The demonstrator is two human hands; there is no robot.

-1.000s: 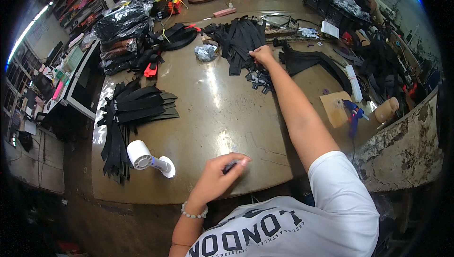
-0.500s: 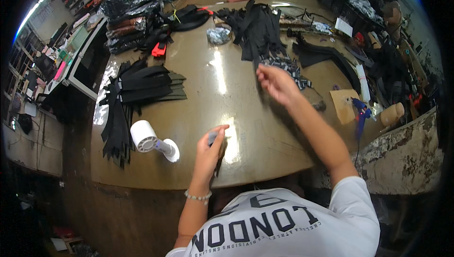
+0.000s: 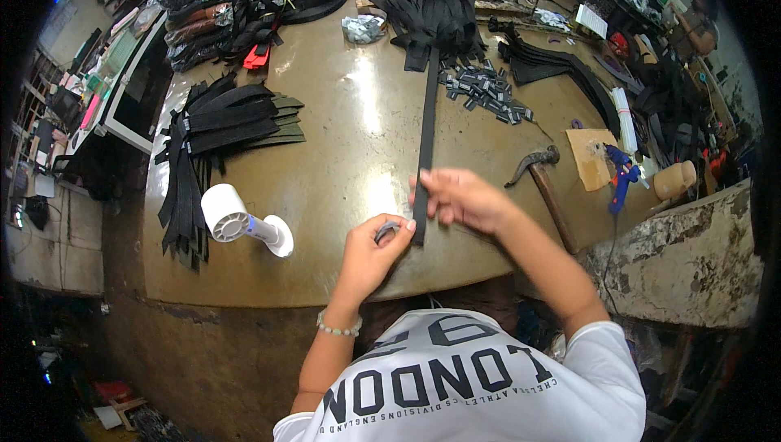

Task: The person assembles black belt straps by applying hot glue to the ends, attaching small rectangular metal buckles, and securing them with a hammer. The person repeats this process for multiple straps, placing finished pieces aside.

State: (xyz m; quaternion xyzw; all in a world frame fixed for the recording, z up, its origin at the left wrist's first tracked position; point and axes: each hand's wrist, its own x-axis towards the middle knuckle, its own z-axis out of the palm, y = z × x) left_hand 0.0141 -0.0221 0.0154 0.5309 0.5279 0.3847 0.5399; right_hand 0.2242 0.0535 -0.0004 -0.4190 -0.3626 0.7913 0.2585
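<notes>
A long black webbing strap (image 3: 427, 121) runs from the far pile of black straps (image 3: 431, 15) toward me. My right hand (image 3: 468, 200) grips it close to its near end, fingers on top of it. Just left of that end, my left hand (image 3: 376, 253) is closed around a small grey curved piece (image 3: 387, 232), its thumb tip touching the strap's edge. What else the left palm may hold is hidden. Beyond my hands, right of the strap, lies a heap of small dark grey tabs with light marks (image 3: 482, 91).
A hammer (image 3: 553, 202) lies right of my right hand; a blue glue gun (image 3: 625, 178) rests by a brown card (image 3: 590, 159). At left are a white handheld fan (image 3: 236, 218) and bundled black straps (image 3: 215, 129). A clear bag (image 3: 364, 29) sits farther back. Another person (image 3: 700, 23) is at far right.
My right hand has drawn the strap from the pile toward me, down beside my left hand. The left hand has shifted slightly right to meet it. The hammer and tabs are now uncovered.
</notes>
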